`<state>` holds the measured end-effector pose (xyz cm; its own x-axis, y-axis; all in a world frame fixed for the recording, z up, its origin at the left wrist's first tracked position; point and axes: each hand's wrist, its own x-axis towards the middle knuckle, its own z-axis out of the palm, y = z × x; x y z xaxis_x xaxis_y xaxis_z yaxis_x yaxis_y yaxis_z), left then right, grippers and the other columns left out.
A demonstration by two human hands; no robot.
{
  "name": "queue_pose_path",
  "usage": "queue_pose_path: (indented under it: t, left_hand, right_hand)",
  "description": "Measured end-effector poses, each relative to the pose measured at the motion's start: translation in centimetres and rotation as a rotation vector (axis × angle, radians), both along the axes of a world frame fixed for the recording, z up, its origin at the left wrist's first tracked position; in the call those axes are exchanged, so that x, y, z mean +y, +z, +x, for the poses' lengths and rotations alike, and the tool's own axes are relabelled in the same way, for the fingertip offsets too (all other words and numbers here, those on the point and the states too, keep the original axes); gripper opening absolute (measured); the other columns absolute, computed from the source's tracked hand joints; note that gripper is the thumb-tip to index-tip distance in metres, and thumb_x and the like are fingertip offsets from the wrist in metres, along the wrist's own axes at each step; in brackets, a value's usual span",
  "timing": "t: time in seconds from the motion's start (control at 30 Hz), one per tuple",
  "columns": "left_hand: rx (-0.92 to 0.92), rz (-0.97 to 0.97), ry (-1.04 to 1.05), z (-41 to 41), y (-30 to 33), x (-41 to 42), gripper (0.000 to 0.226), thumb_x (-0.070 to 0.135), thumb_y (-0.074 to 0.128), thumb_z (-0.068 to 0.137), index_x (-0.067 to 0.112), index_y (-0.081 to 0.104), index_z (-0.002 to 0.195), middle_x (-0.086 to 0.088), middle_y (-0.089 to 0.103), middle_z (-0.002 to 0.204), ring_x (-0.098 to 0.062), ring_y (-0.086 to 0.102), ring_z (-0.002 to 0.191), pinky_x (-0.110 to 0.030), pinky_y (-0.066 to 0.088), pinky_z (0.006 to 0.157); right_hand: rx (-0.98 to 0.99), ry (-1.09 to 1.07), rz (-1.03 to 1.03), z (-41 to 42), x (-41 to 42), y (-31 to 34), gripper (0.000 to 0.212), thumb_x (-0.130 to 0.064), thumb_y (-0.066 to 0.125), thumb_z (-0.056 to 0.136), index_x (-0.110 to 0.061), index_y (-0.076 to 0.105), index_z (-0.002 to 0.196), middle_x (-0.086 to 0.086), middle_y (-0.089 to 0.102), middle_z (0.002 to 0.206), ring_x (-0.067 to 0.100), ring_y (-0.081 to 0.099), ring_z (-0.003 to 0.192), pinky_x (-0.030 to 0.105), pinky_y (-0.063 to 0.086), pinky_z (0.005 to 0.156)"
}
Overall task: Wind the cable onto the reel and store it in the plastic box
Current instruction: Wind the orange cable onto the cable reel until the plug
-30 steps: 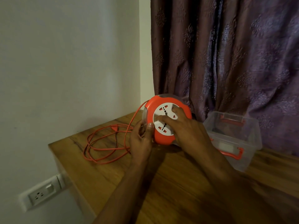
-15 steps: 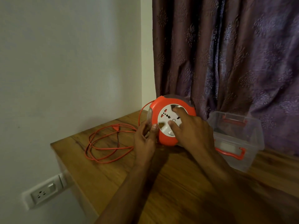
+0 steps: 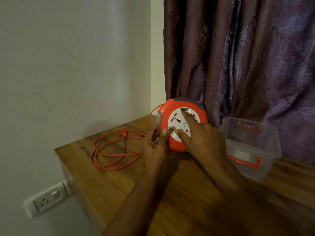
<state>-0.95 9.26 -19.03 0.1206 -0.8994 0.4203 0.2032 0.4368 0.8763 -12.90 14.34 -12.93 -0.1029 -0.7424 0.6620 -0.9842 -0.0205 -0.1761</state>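
A: Where is the reel point(image 3: 181, 124) standing?

B: On edge on the counter point(image 3: 170, 193), just left of the clear plastic box point(image 3: 252, 147), socket face toward you.

A: And your fingers?

B: Your left hand point(image 3: 154, 147) pinches the reel's left rim, thumb in front, fingers point(image 3: 152, 133) curled behind. Your right hand point(image 3: 202, 138) lies spread on the white dial, thumb and index finger pressing it, gripping nothing.

A: The cable point(image 3: 112, 150)?

B: Loose orange loops lie left of the reel, one strand rising to it.
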Motion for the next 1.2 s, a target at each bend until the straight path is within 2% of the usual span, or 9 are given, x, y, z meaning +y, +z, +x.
queue_pose_path:
  t: [0.13, 0.3, 0.37, 0.47, 0.6, 0.7, 0.93, 1.03, 1.2]
  left_hand:
    - [-0.037, -0.025, 0.011, -0.3, -0.1, 0.1, 0.049, 0.06, 0.061, 0.086, 0.036, 0.06, 0.128, 0.01, 0.068, 0.123, -0.017, 0.067, 0.112, -0.05, 0.061, 0.082]
    - [-0.048, -0.077, 0.001, -0.4, -0.1, 0.1, 0.045, 0.053, 0.061, 0.09, 0.043, 0.056, 0.133, 0.014, 0.067, 0.126, -0.013, 0.064, 0.116, -0.051, 0.06, 0.085]
    - [-0.032, -0.06, 0.003, -0.3, -0.1, -0.1, 0.04, 0.052, 0.062, 0.09, 0.045, 0.058, 0.129, 0.014, 0.068, 0.123, -0.013, 0.065, 0.115, -0.052, 0.06, 0.084]
    - [0.0, -0.034, 0.005, -0.1, 0.0, 0.0, 0.032, 0.054, 0.063, 0.087, 0.047, 0.062, 0.118, 0.016, 0.071, 0.116, -0.014, 0.068, 0.109, -0.051, 0.061, 0.082]
    - [0.038, -0.034, 0.048, 0.3, 0.0, -0.2, 0.048, 0.05, 0.061, 0.086, 0.027, 0.062, 0.127, 0.006, 0.07, 0.119, -0.017, 0.068, 0.11, -0.054, 0.061, 0.081]
    - [0.032, -0.03, 0.077, 0.4, 0.2, -0.1, 0.042, 0.052, 0.06, 0.084, 0.035, 0.062, 0.122, 0.013, 0.07, 0.114, -0.013, 0.069, 0.106, -0.051, 0.062, 0.081]
    - [0.043, -0.052, 0.063, 0.6, 0.2, -0.1, 0.048, 0.05, 0.062, 0.087, 0.027, 0.062, 0.128, 0.007, 0.071, 0.119, -0.018, 0.069, 0.108, -0.055, 0.061, 0.079]
    - [0.025, -0.064, 0.03, 0.5, 0.2, -0.1, 0.044, 0.052, 0.063, 0.085, 0.032, 0.063, 0.125, 0.012, 0.072, 0.114, -0.014, 0.07, 0.105, -0.053, 0.062, 0.078]
    - [-0.006, -0.076, 0.009, 0.4, 0.1, -0.1, 0.028, 0.044, 0.062, 0.089, 0.045, 0.063, 0.117, 0.018, 0.071, 0.114, -0.01, 0.069, 0.107, -0.047, 0.062, 0.08]
  right_hand:
    - [-0.055, -0.094, -0.074, 0.3, 0.2, 0.0, 0.064, -0.066, 0.046, 0.084, -0.032, 0.036, 0.137, 0.011, 0.066, 0.115, 0.035, 0.063, 0.097, 0.039, 0.049, 0.074]
    - [-0.586, -0.01, -0.038, 0.3, -0.6, 0.1, 0.053, -0.06, 0.056, 0.082, -0.026, 0.046, 0.121, 0.006, 0.061, 0.121, 0.031, 0.058, 0.107, 0.032, 0.04, 0.072]
    - [-0.679, 0.062, 0.01, 0.2, -0.7, 0.4, 0.05, -0.054, 0.059, 0.083, -0.025, 0.047, 0.121, 0.004, 0.06, 0.124, 0.027, 0.057, 0.108, 0.028, 0.036, 0.072]
    - [-0.519, 0.037, 0.04, 0.2, -0.3, 0.9, 0.049, -0.049, 0.059, 0.084, -0.027, 0.044, 0.125, 0.005, 0.062, 0.123, 0.029, 0.058, 0.108, 0.029, 0.037, 0.073]
    - [-0.175, 0.109, -0.059, 0.4, 0.3, 1.1, 0.053, -0.031, 0.053, 0.091, -0.027, 0.033, 0.14, 0.005, 0.051, 0.135, 0.03, 0.055, 0.113, 0.039, 0.048, 0.086]
    - [0.059, 0.112, 0.036, 0.6, 0.1, 0.8, 0.058, -0.025, 0.053, 0.091, -0.035, 0.026, 0.142, 0.006, 0.038, 0.144, 0.032, 0.056, 0.111, 0.038, 0.05, 0.08]
    - [0.148, 0.147, 0.186, -0.3, -0.6, -0.1, 0.07, -0.034, 0.055, 0.091, -0.051, 0.011, 0.143, 0.006, 0.01, 0.158, 0.038, 0.043, 0.127, 0.045, 0.048, 0.092]
    - [0.101, 0.112, 0.109, -0.2, -0.6, -0.2, 0.056, -0.043, 0.045, 0.092, -0.049, 0.02, 0.141, 0.009, 0.021, 0.155, 0.038, 0.048, 0.122, 0.046, 0.049, 0.09]
    - [0.017, 0.038, 0.01, 0.1, -0.2, -0.1, 0.061, -0.052, 0.055, 0.087, -0.045, 0.029, 0.141, 0.006, 0.059, 0.128, 0.031, 0.06, 0.104, 0.038, 0.051, 0.078]
